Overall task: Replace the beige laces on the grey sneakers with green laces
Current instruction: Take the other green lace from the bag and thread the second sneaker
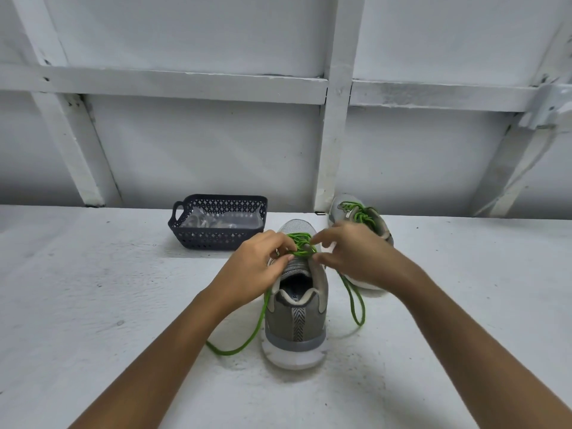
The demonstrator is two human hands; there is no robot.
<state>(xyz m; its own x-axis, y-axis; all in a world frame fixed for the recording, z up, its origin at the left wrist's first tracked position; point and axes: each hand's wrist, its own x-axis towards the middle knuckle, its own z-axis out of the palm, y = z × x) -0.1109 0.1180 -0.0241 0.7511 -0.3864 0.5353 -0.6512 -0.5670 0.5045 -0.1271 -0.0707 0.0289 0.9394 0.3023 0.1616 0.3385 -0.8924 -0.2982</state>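
Lacing is being finished on the near sneaker point(294, 323).
The green lace point(305, 247) is pinched above its tongue by the left hand point(257, 267) and right hand point(356, 255); the far sneaker point(380, 224) is already laced. Next, likely, the trailing ends must be drawn even and knotted.

left hand point(253, 267) and right hand point(356, 255) pinching green lace point(305, 247), grey sneaker point(295, 323)
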